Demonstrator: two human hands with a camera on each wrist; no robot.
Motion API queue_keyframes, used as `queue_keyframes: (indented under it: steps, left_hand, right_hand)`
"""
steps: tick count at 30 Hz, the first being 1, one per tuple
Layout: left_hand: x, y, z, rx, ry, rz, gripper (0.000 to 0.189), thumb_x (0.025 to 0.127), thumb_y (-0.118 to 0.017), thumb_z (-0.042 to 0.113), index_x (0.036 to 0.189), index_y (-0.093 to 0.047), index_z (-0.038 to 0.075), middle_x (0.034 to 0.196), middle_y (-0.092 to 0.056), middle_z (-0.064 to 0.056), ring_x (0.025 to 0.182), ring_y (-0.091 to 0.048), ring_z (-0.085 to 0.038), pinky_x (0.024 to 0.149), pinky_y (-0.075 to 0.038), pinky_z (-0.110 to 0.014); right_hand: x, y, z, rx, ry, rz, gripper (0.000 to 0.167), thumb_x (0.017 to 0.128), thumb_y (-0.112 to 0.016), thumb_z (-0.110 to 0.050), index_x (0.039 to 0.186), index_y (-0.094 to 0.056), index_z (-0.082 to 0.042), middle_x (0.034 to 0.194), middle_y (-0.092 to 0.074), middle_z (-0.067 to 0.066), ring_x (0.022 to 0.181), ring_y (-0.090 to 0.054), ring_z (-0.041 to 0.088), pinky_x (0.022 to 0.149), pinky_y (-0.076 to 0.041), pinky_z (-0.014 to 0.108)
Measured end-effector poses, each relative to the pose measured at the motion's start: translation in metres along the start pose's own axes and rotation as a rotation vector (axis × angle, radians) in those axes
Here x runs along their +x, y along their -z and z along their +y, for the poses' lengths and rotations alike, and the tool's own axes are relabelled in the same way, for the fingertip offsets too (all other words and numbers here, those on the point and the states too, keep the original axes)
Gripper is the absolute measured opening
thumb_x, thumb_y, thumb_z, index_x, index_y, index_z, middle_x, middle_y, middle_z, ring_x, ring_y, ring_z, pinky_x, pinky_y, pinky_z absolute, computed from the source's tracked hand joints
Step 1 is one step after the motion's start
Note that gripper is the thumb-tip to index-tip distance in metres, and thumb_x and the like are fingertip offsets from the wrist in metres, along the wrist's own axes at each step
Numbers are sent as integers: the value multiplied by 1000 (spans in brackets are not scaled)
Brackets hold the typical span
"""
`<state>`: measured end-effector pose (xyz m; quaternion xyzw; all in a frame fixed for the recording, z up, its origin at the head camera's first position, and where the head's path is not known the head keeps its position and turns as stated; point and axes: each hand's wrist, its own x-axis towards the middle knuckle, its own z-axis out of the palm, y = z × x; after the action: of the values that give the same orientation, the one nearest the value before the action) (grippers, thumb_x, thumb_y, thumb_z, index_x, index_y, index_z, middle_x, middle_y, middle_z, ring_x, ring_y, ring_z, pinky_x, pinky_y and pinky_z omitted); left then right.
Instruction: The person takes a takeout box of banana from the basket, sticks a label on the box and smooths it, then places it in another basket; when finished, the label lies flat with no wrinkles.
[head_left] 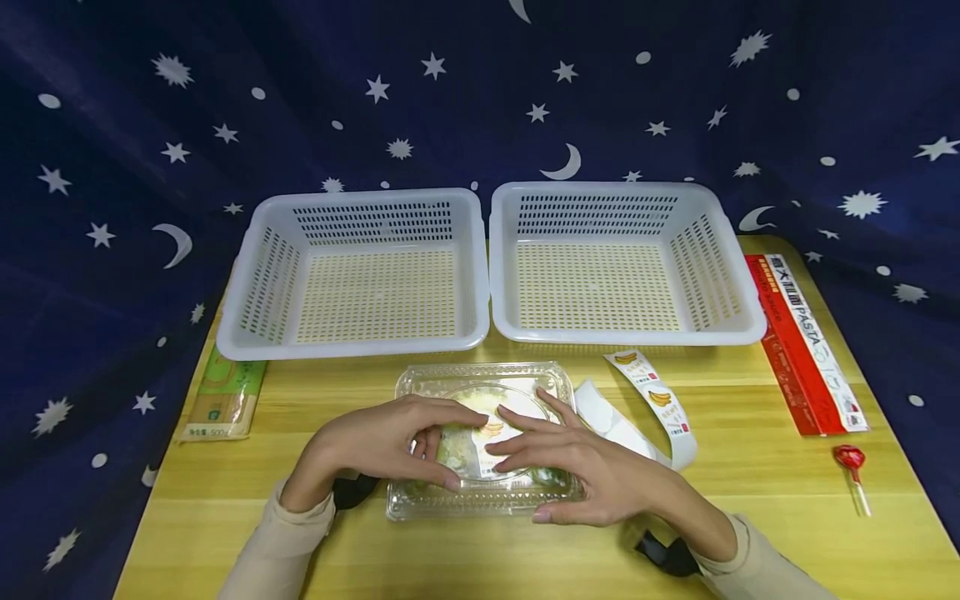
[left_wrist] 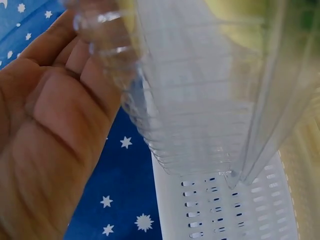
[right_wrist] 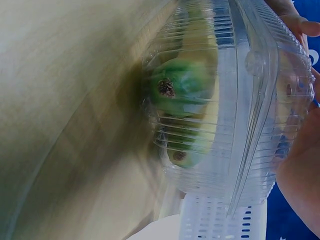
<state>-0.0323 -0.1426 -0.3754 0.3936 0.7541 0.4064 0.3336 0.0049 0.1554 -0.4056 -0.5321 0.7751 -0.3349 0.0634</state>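
A clear plastic clamshell box [head_left: 420, 504] lies closed on the table, with green-tipped bananas [right_wrist: 182, 87] inside. On its lid is a white banana label [head_left: 491, 454]. My left hand [head_left: 382, 442] reaches over the lid from the left, its forefinger extended at the label and its thumb stretched toward the front. From the right, my right hand [head_left: 577, 458] lies with spread fingers across the label's side of the lid, the thumb near the front edge. In the left wrist view, the palm shows beside the box's ribbed wall.
A curling strip of banana labels [head_left: 660, 400] lies right of the box. Behind stand two white baskets [head_left: 352, 346] [head_left: 630, 336]. A red pasta pack [head_left: 806, 350] and a red lollipop [head_left: 850, 457] are at right, a green-and-tan packet [head_left: 225, 400] at left.
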Motion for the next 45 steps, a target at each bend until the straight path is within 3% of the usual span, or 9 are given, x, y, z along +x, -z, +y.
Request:
queue_keyframes:
  steps: [8,18,27,33,37,40,45]
  left_hand:
    - [0,0,-1,-9,5,-6,67,86,-72,42,142,-50,15,103,-63,1,61,-55,1,58,-53,-21]
    - [-1,0,1,-19,3,2,67,85,-73,41,142,-50,15,131,-59,0,62,-57,1,59,-54,-24]
    - [1,0,1,-17,-30,10,69,85,-74,40,143,-49,13,135,-57,1,65,-58,2,60,-54,-19]
    - [-3,4,1,-63,-44,23,69,84,-75,40,142,-49,12,128,-59,-1,68,-60,0,63,-55,-21]
    - [-12,11,-3,-79,-80,64,67,85,-75,34,142,-49,8,108,-64,-6,72,-60,-2,64,-55,-23]
    - [-20,16,-10,-78,-111,109,63,86,-75,26,141,-49,6,103,-65,-8,77,-60,-5,65,-54,-24]
    - [-34,24,-23,-55,-120,181,61,85,-76,16,140,-51,7,120,-63,-9,83,-62,-8,67,-54,-27]
  right_hand:
    - [0,-1,-1,-6,5,3,46,94,-59,-45,134,-56,-23,145,-52,-5,145,-34,32,119,1,54]
    - [0,1,-2,-14,8,10,45,95,-58,-46,134,-57,-23,145,-52,-5,145,-33,31,119,0,54]
    - [-7,10,3,-7,-21,48,48,92,-63,-39,137,-55,-23,144,-53,-3,145,-33,32,122,3,48]
    - [-20,23,15,-3,-54,140,50,89,-68,-32,135,-57,-17,141,-56,2,145,-32,36,123,3,46]
    - [-35,38,27,-2,-106,243,49,84,-72,-24,130,-61,-12,139,-59,8,144,-31,38,124,1,43]
    - [-50,51,38,9,-139,323,48,82,-73,-19,128,-63,-8,137,-59,11,145,-31,37,124,-6,40]
    - [-78,72,55,18,-217,421,50,78,-76,-9,126,-63,-1,137,-59,13,145,-30,36,123,-14,35]
